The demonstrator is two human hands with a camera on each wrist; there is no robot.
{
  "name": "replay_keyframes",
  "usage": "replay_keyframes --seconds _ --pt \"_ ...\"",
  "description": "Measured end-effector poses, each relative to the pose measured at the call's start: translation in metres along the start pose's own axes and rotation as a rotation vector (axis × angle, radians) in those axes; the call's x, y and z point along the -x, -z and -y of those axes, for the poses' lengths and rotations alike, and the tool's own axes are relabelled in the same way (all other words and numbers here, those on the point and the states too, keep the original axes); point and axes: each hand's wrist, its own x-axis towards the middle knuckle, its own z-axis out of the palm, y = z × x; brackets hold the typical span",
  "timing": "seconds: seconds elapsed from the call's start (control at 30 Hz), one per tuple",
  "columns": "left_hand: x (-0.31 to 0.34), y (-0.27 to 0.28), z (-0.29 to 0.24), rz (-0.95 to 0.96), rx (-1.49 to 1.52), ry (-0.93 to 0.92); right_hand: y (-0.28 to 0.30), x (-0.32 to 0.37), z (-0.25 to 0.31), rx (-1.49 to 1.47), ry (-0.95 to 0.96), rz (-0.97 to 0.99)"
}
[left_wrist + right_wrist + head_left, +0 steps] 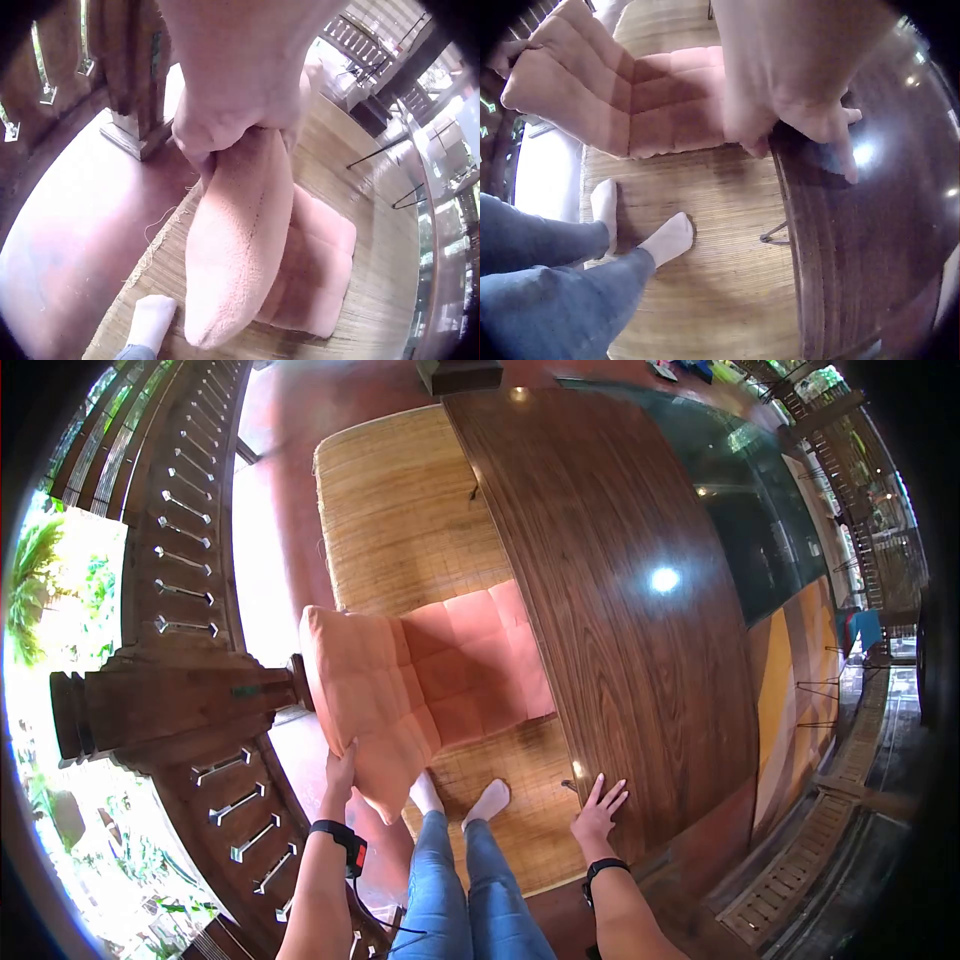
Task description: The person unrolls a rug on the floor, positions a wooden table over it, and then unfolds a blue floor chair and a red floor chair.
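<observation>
A padded salmon-pink floor chair (465, 670) stands on a woven mat, its seat running partly beneath the edge of a dark wooden table (620, 590). My left hand (341, 770) grips the top edge of its raised backrest (365, 690). From the left wrist view, the fingers of that hand (214, 124) curl over the thick backrest edge (240, 247). On the tabletop's near left corner rests my right hand (594, 820), fingers spread and holding nothing. The right wrist view also has this hand (810, 116) at the table's edge, with the chair's seat (675, 97) close by.
Both socked feet (490, 802) stand on the woven mat (390, 510) between chair and table. A carved wooden railing (185, 540) and post (180, 700) border the left side. Thin table legs (775, 235) show under the table edge. Another dark glossy surface (750, 500) lies beyond.
</observation>
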Motion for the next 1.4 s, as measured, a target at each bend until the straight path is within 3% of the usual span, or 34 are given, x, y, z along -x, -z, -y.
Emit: replay_keyframes --seconds 0.1,0.2,0.27,0.37,0.47,0.57,0.67,0.7,0.77,0.83,0.9,1.0,1.1,1.13,1.17,1.23,1.27,1.33,1.37,1.4 --pt "-0.01 0.002 0.003 -0.026 -0.037 0.011 -0.007 -0.003 -0.012 -0.019 0.12 -0.061" --pt "-0.015 0.004 0.005 0.016 0.083 0.127 0.013 -0.001 -0.001 0.057 -0.008 0.142" --pt "-0.015 0.008 0.007 0.019 0.078 0.181 0.018 -0.001 -0.001 0.054 0.001 0.161" --pt "-0.014 0.017 0.0 0.092 -0.131 -0.01 0.021 0.001 0.001 0.001 -0.033 0.205" --pt "0.006 0.022 -0.038 -0.032 -0.385 -0.057 0.039 0.007 0.004 -0.136 -0.036 0.191" --pt "-0.001 0.027 -0.046 -0.046 -0.477 -0.398 0.054 0.02 -0.002 -0.138 0.059 0.175" --pt "0.029 0.033 -0.091 0.036 -0.652 -0.475 0.052 0.038 -0.024 -0.177 0.16 0.017" --pt "0.013 0.033 -0.073 -0.051 -0.697 -0.72 0.056 0.043 -0.033 -0.187 0.192 -0.036" --pt "0.038 0.033 -0.105 0.174 -0.505 -0.619 0.078 0.071 -0.048 -0.272 0.198 -0.097" --pt "0.061 0.025 -0.13 0.194 -0.619 -0.73 0.079 0.096 -0.069 -0.4 0.249 -0.158" --pt "0.068 0.012 -0.136 0.386 -0.456 -0.901 0.078 0.124 -0.091 -0.445 0.321 -0.293" --pt "0.14 -0.006 -0.177 0.483 -0.792 -0.87 0.054 0.157 -0.134 -0.492 0.397 -0.146" --pt "0.18 -0.025 -0.191 0.654 -1.136 -1.008 0.006 0.184 -0.179 -0.475 0.405 -0.065" --pt "0.179 -0.035 -0.187 0.761 -1.27 -0.943 -0.01 0.191 -0.2 -0.475 0.401 -0.048" --pt "0.17 -0.046 -0.177 0.937 -1.331 -0.996 -0.029 0.2 -0.218 -0.478 0.401 -0.031" --pt "0.153 -0.073 -0.161 1.286 -1.444 -1.085 -0.064 0.219 -0.249 -0.619 0.229 -0.047" --pt "0.17 -0.087 -0.163 1.288 -1.481 -1.083 -0.088 0.223 -0.264 -0.683 0.144 -0.052" --pt "0.214 -0.108 -0.158 1.293 -1.553 -1.063 -0.14 0.211 -0.284 -0.519 0.195 0.07" --pt "0.239 -0.119 -0.155 1.284 -1.602 -1.133 -0.15 0.22 -0.297 -0.437 0.22 0.135" --pt "0.264 -0.131 -0.15 1.274 -1.646 -1.206 -0.163 0.235 -0.31 -0.551 0.136 0.064"
